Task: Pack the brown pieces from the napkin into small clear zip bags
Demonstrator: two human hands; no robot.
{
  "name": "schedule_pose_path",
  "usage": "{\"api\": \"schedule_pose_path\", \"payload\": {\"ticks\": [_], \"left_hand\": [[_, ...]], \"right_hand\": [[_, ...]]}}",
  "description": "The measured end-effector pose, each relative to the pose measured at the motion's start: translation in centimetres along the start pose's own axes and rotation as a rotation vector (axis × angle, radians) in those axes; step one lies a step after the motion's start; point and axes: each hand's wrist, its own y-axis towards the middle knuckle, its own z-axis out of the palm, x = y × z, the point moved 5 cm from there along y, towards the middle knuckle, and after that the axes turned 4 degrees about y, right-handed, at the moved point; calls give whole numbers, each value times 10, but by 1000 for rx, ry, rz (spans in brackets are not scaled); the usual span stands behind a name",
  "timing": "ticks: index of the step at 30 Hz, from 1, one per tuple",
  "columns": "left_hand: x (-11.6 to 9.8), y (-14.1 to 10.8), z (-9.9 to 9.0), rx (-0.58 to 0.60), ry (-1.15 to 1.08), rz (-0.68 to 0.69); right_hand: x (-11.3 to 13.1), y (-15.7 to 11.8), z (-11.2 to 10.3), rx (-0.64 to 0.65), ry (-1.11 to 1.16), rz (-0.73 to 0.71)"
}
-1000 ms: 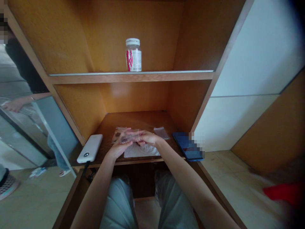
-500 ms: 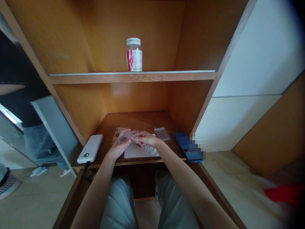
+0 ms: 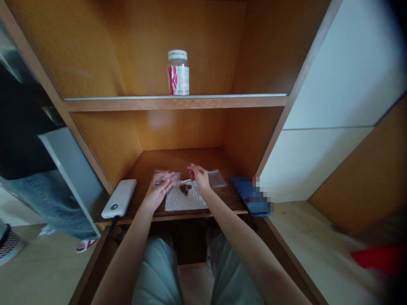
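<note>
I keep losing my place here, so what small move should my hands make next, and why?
I'd probably bring your right hand to the small brown pieces: they lie exposed on the white sheet, and your left hand holds a clear bag close by. I can't tell whether that bag is open.

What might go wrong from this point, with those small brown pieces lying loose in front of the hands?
The brown pieces lie loose on the white paper, so a brush from the right hand might scatter them. The power bank sits near the shelf's front edge with a cable hanging down; a snagged cable could pull it off.
</note>
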Motion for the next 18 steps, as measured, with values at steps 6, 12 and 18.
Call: {"api": "schedule_pose_path", "payload": {"ticks": [6,12,18], "left_hand": [[2,0,3,-21,52,-37],[8,1,-3,-122,289,-28],[12,10,-8,-114,578,27]], "right_hand": [[-30,6,7,-113,-48,16],[-44,3,12,-55,-81,-20],[-48,0,20,10,6,8]]}}
